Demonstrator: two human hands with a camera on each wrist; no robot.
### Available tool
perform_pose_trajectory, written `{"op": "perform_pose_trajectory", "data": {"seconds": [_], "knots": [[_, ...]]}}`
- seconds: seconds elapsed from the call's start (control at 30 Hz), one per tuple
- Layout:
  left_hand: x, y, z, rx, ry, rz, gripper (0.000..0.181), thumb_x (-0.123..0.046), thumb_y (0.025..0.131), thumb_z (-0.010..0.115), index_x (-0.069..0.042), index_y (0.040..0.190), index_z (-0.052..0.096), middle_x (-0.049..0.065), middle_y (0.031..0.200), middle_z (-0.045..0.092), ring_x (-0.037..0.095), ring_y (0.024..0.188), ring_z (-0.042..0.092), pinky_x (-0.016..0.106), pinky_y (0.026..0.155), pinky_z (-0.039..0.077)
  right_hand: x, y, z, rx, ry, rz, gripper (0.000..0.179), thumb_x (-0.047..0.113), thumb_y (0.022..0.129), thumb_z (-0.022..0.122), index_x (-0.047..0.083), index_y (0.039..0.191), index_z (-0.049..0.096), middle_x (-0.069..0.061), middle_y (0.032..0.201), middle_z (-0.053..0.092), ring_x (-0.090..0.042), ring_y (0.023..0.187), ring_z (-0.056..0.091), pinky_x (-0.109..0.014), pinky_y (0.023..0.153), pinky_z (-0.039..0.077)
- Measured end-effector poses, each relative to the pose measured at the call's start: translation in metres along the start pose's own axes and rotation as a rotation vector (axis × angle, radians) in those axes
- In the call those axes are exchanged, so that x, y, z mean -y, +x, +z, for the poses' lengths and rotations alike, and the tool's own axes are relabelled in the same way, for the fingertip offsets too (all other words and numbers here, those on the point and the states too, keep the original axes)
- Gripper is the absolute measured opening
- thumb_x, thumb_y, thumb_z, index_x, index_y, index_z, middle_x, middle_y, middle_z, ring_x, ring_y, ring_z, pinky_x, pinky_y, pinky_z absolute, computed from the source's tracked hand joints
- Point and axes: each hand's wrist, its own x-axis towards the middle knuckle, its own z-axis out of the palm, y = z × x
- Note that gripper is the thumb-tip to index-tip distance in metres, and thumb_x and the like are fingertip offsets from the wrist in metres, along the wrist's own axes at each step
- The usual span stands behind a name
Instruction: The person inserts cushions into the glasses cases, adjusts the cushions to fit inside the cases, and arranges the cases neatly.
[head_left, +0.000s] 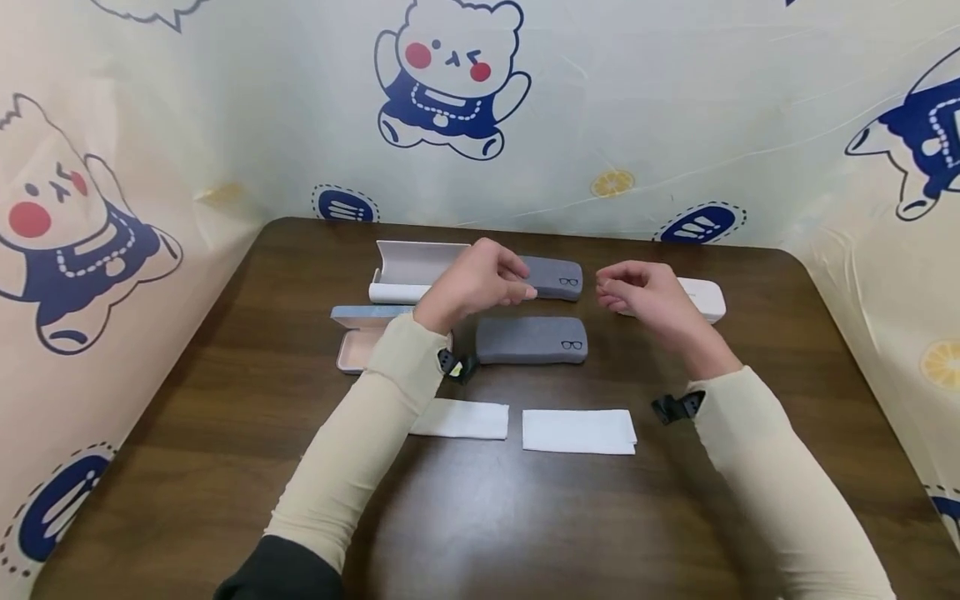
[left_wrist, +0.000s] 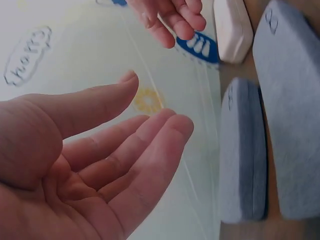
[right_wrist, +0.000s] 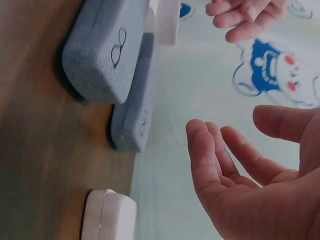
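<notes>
My left hand [head_left: 480, 279] hovers at the left end of the far grey glasses case [head_left: 555, 277], its fingers loosely bent. In the left wrist view, thumb and fingers of that hand [left_wrist: 115, 160] are spread apart around nothing. Opposite it, my right hand [head_left: 652, 300] is raised beside a white glasses case [head_left: 705, 300] and partly covers it. The right wrist view shows this hand [right_wrist: 255, 185] relaxed and holding nothing. A second grey glasses case [head_left: 531, 342], printed with a small glasses drawing, lies closed in front of the far one.
Behind my left forearm stand an opened white case [head_left: 416, 265] and an opened blue-lidded case [head_left: 358, 346] with a pale pink inside. Two folded white cloths [head_left: 579, 431] lie nearer on the brown table [head_left: 480, 517]. A patterned curtain [head_left: 585, 108] encloses the back and sides.
</notes>
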Motion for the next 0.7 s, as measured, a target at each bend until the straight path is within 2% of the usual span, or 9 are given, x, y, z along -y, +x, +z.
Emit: {"op": "perform_pose_trajectory", "data": {"seconds": [0.2, 0.4, 0.57, 0.7], "knots": [[0.002, -0.018, 0.008, 0.04, 0.076, 0.099, 0.027, -0.014, 0.087, 0.081, -0.002, 0.111, 0.074, 0.002, 0.092, 0.074, 0.017, 0.088, 0.07, 0.035, 0.082, 0.055, -0.003, -0.032, -0.002, 0.051, -0.073, -0.043, 0.032, 0.016, 0.103, 0.059, -0.007, 0.127, 0.061, -0.018, 0.113, 0.067, -0.023, 0.098, 0.067, -0.028, 0.085, 0.055], [0.003, -0.035, 0.02, 0.084, 0.141, 0.126, 0.027, -0.016, 0.087, 0.081, -0.004, 0.11, 0.075, -0.002, 0.089, 0.074, 0.01, 0.086, 0.069, 0.03, 0.079, 0.053, -0.014, -0.054, -0.002, 0.096, -0.097, -0.058, 0.031, 0.014, 0.101, 0.062, -0.006, 0.125, 0.063, -0.015, 0.107, 0.07, -0.021, 0.094, 0.068, -0.028, 0.082, 0.055], [0.005, -0.045, 0.033, 0.114, 0.22, 0.164, 0.03, -0.019, 0.087, 0.082, -0.004, 0.112, 0.076, -0.004, 0.09, 0.075, 0.006, 0.084, 0.069, 0.025, 0.078, 0.053, -0.023, -0.068, -0.001, 0.121, -0.103, -0.047, 0.032, 0.014, 0.101, 0.064, -0.006, 0.125, 0.063, -0.019, 0.112, 0.069, -0.028, 0.098, 0.068, -0.03, 0.082, 0.055], [0.01, -0.055, 0.044, 0.122, 0.274, 0.203, 0.025, -0.018, 0.086, 0.083, -0.006, 0.108, 0.078, -0.004, 0.09, 0.074, 0.004, 0.082, 0.067, 0.023, 0.075, 0.053, -0.031, -0.076, 0.003, 0.135, -0.109, -0.04, 0.032, 0.013, 0.099, 0.065, -0.006, 0.125, 0.063, -0.022, 0.111, 0.068, -0.035, 0.098, 0.067, -0.034, 0.082, 0.056]]}}
